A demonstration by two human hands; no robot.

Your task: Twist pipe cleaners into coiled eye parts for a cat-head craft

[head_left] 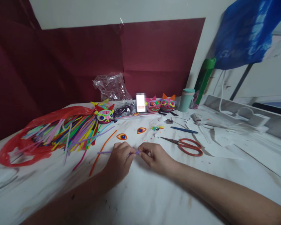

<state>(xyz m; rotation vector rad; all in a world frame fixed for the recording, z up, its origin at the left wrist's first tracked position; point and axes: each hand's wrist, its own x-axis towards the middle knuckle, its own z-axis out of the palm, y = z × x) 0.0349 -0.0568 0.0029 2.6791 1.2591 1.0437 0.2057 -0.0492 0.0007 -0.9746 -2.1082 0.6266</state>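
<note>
A purple pipe cleaner [104, 152] runs through the closed fingers of my left hand [120, 157], its straight end sticking out to the left. My right hand [155, 156] pinches the other end, where a small purple bit shows between the fingertips of both hands. Just beyond the hands lie two eye shapes of orange and yellow with blue centres, a left eye piece [122, 137] and a right eye piece [141, 130]. Left of my left hand rests a loose orange pipe cleaner [103, 151].
Colourful pipe cleaners [67, 134] lie on a red plastic bag [32, 156] at left. Red-handled scissors [189, 147] and a blue tool [184, 130] lie at right. Behind stand cat-like heads, one red-eared [104, 116], one orange-eared [168, 103], and a green-lidded cup [186, 100].
</note>
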